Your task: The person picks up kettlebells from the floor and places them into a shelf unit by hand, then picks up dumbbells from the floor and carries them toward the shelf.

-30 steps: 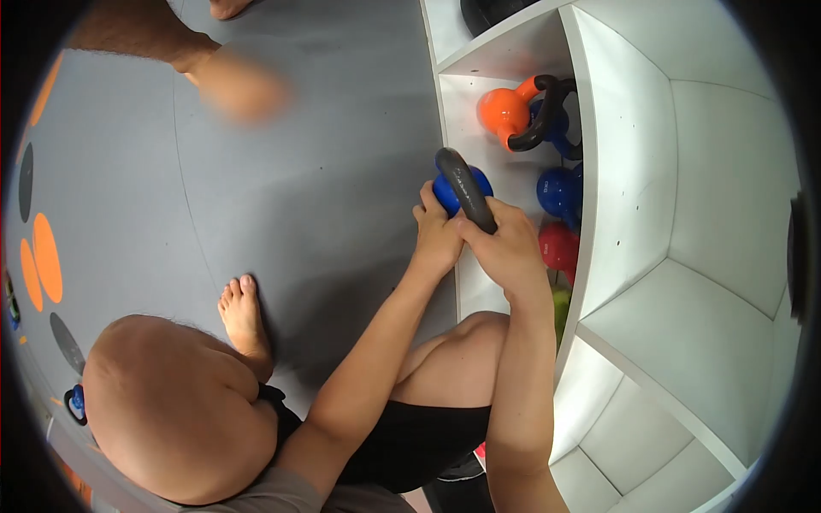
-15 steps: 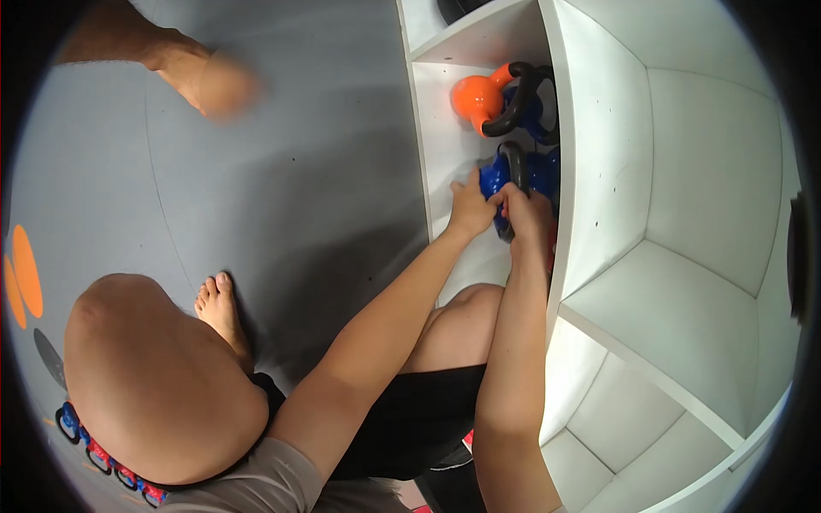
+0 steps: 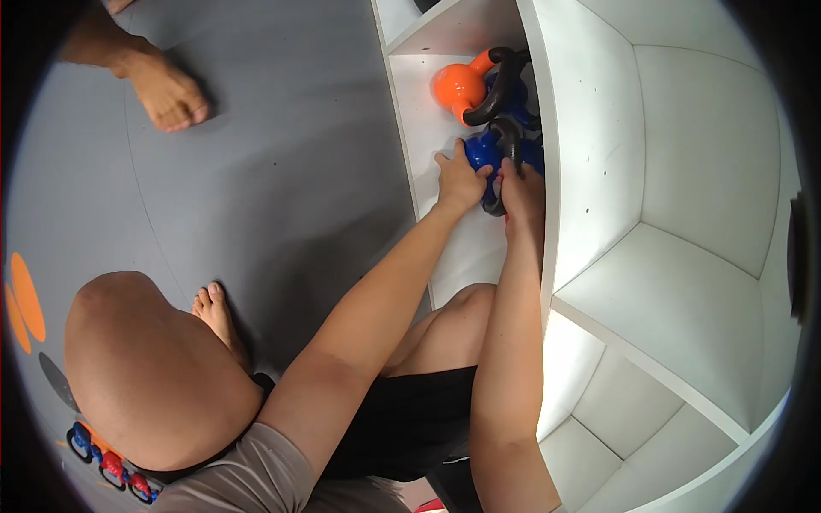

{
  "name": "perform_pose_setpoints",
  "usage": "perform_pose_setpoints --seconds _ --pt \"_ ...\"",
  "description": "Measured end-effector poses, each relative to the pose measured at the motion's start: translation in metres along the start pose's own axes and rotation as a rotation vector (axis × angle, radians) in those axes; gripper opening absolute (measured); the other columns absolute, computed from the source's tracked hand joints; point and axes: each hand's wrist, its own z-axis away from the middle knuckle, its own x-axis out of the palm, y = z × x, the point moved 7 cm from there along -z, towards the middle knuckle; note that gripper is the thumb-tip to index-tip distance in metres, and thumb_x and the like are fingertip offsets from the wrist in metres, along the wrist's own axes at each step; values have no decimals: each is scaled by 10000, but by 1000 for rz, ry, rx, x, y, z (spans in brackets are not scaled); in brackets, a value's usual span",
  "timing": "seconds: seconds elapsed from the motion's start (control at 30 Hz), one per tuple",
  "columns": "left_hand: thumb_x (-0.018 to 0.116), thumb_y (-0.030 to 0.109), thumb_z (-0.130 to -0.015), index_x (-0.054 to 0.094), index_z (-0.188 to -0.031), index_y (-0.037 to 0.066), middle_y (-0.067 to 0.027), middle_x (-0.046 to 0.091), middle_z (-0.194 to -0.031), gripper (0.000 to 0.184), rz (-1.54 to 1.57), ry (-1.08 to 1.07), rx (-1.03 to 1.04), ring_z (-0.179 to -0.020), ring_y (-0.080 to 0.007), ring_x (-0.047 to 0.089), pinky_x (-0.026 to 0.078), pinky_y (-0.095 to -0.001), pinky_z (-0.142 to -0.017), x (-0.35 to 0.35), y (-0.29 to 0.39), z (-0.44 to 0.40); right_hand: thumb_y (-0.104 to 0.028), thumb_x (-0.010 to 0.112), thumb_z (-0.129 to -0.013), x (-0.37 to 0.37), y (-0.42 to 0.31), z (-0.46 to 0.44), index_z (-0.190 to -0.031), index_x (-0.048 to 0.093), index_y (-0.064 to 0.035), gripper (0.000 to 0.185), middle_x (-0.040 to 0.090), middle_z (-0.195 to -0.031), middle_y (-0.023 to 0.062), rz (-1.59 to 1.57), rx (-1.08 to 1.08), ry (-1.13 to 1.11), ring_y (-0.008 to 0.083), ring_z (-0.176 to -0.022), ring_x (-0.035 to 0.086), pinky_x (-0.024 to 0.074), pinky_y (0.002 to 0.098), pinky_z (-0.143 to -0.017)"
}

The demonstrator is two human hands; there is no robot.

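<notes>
A blue kettlebell [image 3: 483,152] with a black handle sits in the low compartment of the white shelf [image 3: 479,248]. My left hand [image 3: 462,182] rests against the ball's near side, its fingers apart. On the handle's right part, my right hand [image 3: 522,190] has its fingers closed; its far side is hidden. An orange kettlebell [image 3: 459,86] stands just beyond, its black handle leaning toward the shelf's inside. More blue kettlebells show partly behind these two.
Upright and slanted white panels [image 3: 594,171] rise close on the right. Another person's bare foot [image 3: 169,92] is on the grey floor [image 3: 282,111] at upper left. Several kettlebells [image 3: 111,466] line the lower left edge.
The blue kettlebell has moved from above the shelf's front edge into the compartment, beside the orange one, with both my hands following. The view has shifted, and the other person's foot has come down on the floor.
</notes>
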Motion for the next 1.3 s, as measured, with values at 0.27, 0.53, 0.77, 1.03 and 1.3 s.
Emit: perform_pose_setpoints --seconds 0.27,0.53,0.77,1.03,1.3 --pt "804 273 -759 378 -1385 51 -303 394 -1262 789 22 94 -77 -1008 -491 609 511 -497 -911 2 10 -5 -299 679 -841 -3 -84 87 -1427 413 36 725 526 -1383 221 206 -453 -7 349 -1309 490 373 376 -1092" --pt "774 263 -774 450 -1282 39 -253 453 -1170 642 195 37 12 -970 -428 604 502 -464 -871 27 -34 -9 -299 659 -855 -7 -110 145 -1370 493 40 638 539 -1364 240 172 -507 -224 347 -1301 501 366 377 -1091" --pt "745 253 -790 522 -1179 27 -202 512 -1077 502 417 39 60 -932 -366 599 493 -432 -832 2 -51 21 -247 640 -849 -6 -125 168 -1330 523 48 576 480 -1392 310 170 -573 -354 424 -1299 475 372 443 -1096" --pt "711 241 -808 604 -1061 13 -145 580 -971 357 464 118 173 -889 -294 593 483 -394 -787 -53 -21 69 -251 665 -826 -16 -121 170 -1233 597 20 494 650 -1156 191 193 -574 -391 361 -1091 621 471 424 -961" --pt "661 253 -839 587 -1091 47 -156 573 -1032 334 -68 651 -36 -976 -321 584 475 -421 -852 -194 82 193 -205 667 -875 -22 -115 212 -1224 611 6 411 671 -1168 198 139 -692 -519 318 -1134 630 472 387 -988"
